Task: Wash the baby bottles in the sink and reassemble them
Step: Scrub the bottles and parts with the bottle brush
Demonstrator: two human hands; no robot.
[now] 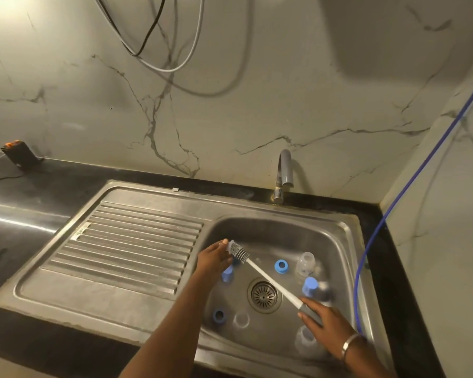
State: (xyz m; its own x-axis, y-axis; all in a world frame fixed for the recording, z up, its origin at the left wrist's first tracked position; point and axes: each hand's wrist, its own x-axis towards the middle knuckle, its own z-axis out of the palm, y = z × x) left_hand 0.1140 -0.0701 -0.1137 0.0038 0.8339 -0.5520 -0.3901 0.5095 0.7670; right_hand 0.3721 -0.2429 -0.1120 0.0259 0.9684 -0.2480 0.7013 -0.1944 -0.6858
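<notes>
Gripping the bottle brush (pixel 268 279) at both ends: right hand (pixel 324 323) curled round the grey handle nearest the camera, left hand (pixel 215 259) pinching the bristle tip up by the basin's far-left edge. Running diagonally over the drain (pixel 263 295). Lying scattered below in the sink (pixel 347 236): bottles (pixel 306 264), blue rings (pixel 281 266). Not spotting any readable labels.

Left hand (pixel 213 259) fingers curled, pinching — right hand (pixel 324 320) curled, gripping.

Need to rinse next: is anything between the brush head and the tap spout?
Nothing visible. The brush head, pinched by the left hand, sits at the basin's left; open air separates it from the tap spout.
</notes>
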